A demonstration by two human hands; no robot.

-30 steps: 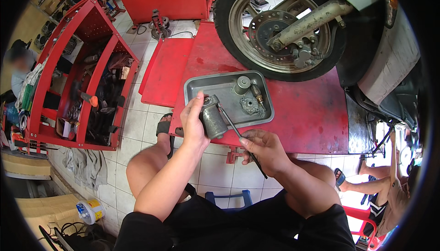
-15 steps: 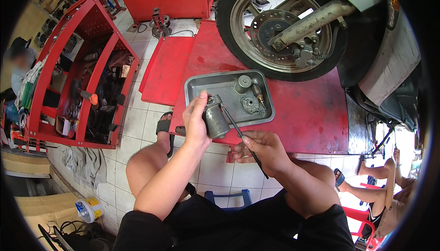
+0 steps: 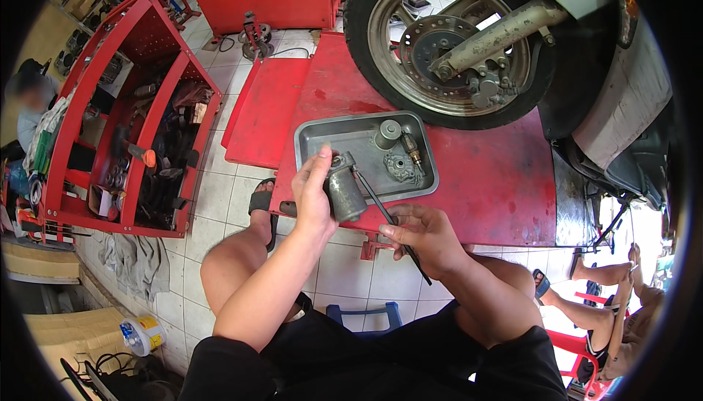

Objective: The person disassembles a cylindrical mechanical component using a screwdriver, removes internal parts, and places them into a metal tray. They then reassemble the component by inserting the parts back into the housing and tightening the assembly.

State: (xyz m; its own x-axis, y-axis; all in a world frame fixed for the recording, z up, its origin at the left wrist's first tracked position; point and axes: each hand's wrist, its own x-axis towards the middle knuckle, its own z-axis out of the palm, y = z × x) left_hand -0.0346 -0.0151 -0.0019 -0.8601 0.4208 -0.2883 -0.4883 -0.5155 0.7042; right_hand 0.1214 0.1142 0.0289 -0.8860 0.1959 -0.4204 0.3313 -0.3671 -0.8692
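My left hand [image 3: 313, 190] is closed around a worn grey motor housing [image 3: 346, 194], a metal cylinder with a small lug at its upper end. In my right hand [image 3: 426, 240] is a thin black rod-like tool [image 3: 381, 209], pinched between thumb and fingers. Its far tip meets the housing near the lug; the other end slants down past my palm. Just beyond my hands lies a grey metal tray [image 3: 302, 141]. Inside stand a short metal cylinder [image 3: 388, 134], a slender part with a brassy band [image 3: 414, 150] and a grey cover-like piece [image 3: 399, 167].
The tray rests on a red lift platform [image 3: 483, 181], below a motorcycle front wheel [image 3: 450, 46]. A red tool cart [image 3: 139, 115] stands left. A blue stool [image 3: 364, 316] is below my hands. Another person [image 3: 622, 306] sits at right; a white bucket [image 3: 143, 333] is at lower left.
My right hand's fingers have shifted and curled more along the black tool, whose lower end moved slightly. The left hand and housing stay put. The person at right moved their arms.
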